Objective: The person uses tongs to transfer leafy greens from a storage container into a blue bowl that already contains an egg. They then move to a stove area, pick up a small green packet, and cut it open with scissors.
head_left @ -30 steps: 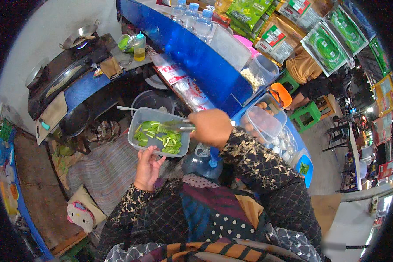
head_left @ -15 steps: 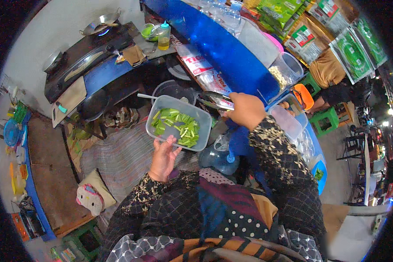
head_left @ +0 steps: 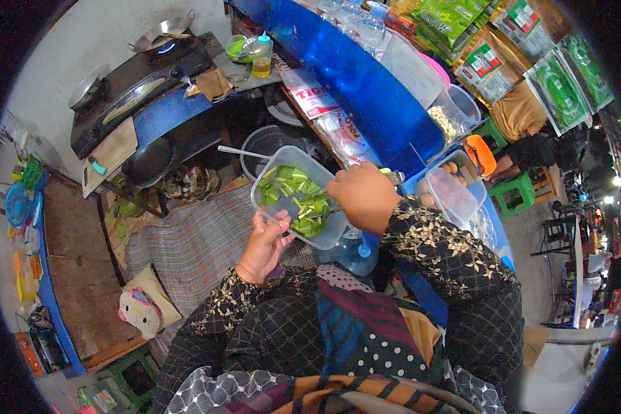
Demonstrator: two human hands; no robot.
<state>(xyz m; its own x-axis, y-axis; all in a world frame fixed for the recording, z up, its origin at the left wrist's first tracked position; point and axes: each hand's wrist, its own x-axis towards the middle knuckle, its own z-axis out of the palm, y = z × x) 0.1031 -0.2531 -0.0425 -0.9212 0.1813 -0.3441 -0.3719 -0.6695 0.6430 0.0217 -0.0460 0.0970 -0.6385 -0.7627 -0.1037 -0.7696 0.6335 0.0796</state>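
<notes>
The left hand (head_left: 265,245) is pinching the near wall of a clear plastic container (head_left: 334,231), thumb at the rim and fingers bent beneath. The container is hovering in front of the person's body, tilting slightly, with chopped greens (head_left: 303,196) lying inside. The right hand (head_left: 366,200) is curling tightly over the right-hand rim, fingers gathered around a metal utensil (head_left: 395,177); the hand is hiding most of it, so I cannot tell whether its ends are spread or pressed together.

As for writing, a white plastic packet (head_left: 314,95) beyond the container is showing bold red lettering. At the upper right, a green pouch (head_left: 443,22) is carrying dark print, and a brown pack (head_left: 483,61) is displaying a red, white and green label, its small print too blurred to read.
</notes>
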